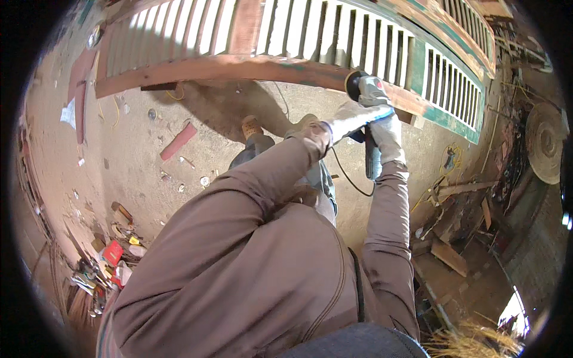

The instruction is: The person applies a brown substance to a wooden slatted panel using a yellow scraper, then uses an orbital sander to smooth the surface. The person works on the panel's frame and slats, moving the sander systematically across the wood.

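An angle grinder with a dark round disc is held between my two gloved hands. My right hand is closed round its body. My left hand is closed over it nearer the head, crossing in front of my right fingers. The disc is at the near rail of a long slatted wooden shutter, where bare reddish wood meets leftover green paint; whether it touches is too small to tell. A black cord curves down from the grinder's rear end.
Another green-edged slatted panel lies beyond. A reddish wood offcut and scraps lie on the concrete floor. Tools and packets are heaped at the lower left. Yellow wire, planks and a round straw-coloured object are at right.
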Tool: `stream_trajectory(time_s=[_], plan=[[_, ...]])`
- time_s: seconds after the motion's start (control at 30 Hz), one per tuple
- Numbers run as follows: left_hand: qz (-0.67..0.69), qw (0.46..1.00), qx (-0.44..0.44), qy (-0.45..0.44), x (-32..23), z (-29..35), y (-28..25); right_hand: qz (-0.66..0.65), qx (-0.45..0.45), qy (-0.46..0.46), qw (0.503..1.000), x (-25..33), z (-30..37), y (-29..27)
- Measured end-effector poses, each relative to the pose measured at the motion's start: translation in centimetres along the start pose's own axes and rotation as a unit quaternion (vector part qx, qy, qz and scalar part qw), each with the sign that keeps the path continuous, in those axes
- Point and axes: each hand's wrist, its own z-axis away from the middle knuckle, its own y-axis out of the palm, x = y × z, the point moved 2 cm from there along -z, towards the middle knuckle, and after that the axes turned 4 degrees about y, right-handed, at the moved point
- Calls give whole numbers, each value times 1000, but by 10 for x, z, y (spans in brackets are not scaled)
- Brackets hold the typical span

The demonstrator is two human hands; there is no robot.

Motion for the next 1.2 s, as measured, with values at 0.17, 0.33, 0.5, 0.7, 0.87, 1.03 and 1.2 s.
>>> stream_trajectory(time_s=[0.17, 0.33, 0.5, 0.7, 0.87, 1.03, 1.2], plan=[[48, 992, -31, 115, 6, 60, -94, 60, 113, 6, 992, 150, 6, 53], [120, 969, -141, 161, 1, 99, -171, 120, 134, 27, 983, 227, 1, 111], [85, 977, -139, 140, -9, 96, -156, 96, 147, 22, 984, 225, 4, 91], [44, 996, -10, 75, -17, 36, -60, 0, 65, -10, 998, 91, -13, 35], [-49, 999, -7, -13, -7, -19, -16, -41, 34, 73, 996, 35, -7, -5], [-36, 999, -21, 12, -9, -1, -36, 28, 48, 10, 998, 58, -11, 13], [22, 990, -115, 84, -17, 73, -125, 41, 119, -80, 989, 177, -6, 79]])
